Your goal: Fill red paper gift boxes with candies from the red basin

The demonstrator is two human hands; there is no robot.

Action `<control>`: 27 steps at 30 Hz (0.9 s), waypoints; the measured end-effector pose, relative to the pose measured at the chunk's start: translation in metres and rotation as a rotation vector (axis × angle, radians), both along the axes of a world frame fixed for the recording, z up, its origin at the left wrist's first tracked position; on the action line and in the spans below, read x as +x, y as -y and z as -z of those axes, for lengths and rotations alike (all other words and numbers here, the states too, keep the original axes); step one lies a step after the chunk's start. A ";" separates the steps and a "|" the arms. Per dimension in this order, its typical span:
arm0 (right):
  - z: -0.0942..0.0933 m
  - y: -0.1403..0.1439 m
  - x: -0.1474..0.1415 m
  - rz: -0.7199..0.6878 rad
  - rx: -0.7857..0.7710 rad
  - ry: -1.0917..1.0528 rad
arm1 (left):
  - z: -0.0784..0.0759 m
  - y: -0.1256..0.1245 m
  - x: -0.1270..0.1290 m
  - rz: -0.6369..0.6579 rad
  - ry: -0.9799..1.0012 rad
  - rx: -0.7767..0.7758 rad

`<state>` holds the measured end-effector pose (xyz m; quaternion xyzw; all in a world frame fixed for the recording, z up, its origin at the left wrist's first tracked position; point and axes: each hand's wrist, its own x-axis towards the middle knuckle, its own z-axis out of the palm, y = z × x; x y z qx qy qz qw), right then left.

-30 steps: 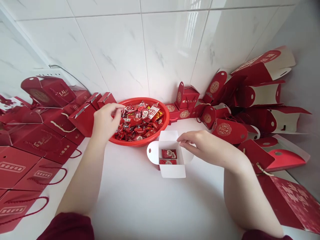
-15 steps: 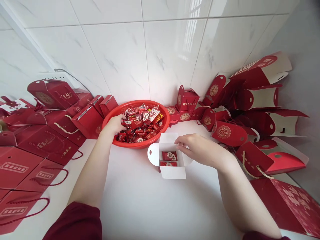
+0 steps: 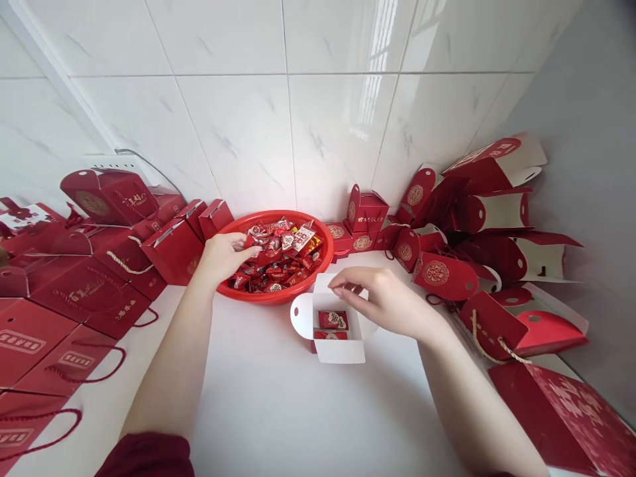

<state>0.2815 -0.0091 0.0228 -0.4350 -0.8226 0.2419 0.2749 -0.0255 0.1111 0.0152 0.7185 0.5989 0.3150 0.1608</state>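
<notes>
My left hand (image 3: 226, 257) is at the left rim of a red plastic basket (image 3: 298, 291) heaped with wrapped candies (image 3: 283, 265). Its thumb and fingers are closed on a red-wrapped candy (image 3: 252, 244), partly hidden by the fingers. In front of the basket stands a small gift box (image 3: 340, 351), its white-lined flaps spread out. Two red packets (image 3: 332, 320) lie inside it. Over the box's back and right side hovers my right hand (image 3: 380, 298), fingers loosely bent and slightly apart, nothing visible in them. Whether its fingertips touch the back flap I cannot tell.
Red gift boxes with cord handles (image 3: 74, 278) are stacked along the left. Several open red boxes (image 3: 477, 258) pile up on the right. A small closed box (image 3: 368, 212) stands behind the basket's right side, against the tiled wall (image 3: 228, 132).
My left thumb has come forward and the fingers have closed over the candies. My right hand has shifted left across the box's back flap. The whole view has tilted slightly upward.
</notes>
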 end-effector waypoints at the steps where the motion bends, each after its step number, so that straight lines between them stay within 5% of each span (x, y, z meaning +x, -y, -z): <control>1: 0.001 -0.001 -0.004 0.020 0.002 -0.098 | -0.005 0.011 0.007 0.078 0.140 -0.011; 5: 0.016 -0.007 -0.024 0.041 -0.217 -0.470 | -0.020 0.049 0.035 0.337 0.386 -0.190; 8: 0.029 -0.011 -0.037 -0.071 -0.427 -0.702 | -0.022 0.067 0.048 0.402 0.392 -0.313; 11: 0.039 -0.016 -0.045 -0.089 -0.475 -0.849 | -0.019 0.074 0.054 0.442 0.385 -0.398; 16: 0.047 -0.021 -0.046 -0.051 -0.493 -0.937 | -0.012 0.072 0.061 0.454 0.436 -0.379; 22: 0.049 -0.020 -0.050 0.038 -0.563 -0.880 | -0.007 0.073 0.071 0.393 0.583 -0.167; 27: 0.051 -0.018 -0.053 0.018 -0.540 -0.884 | -0.003 0.073 0.075 0.444 0.650 -0.268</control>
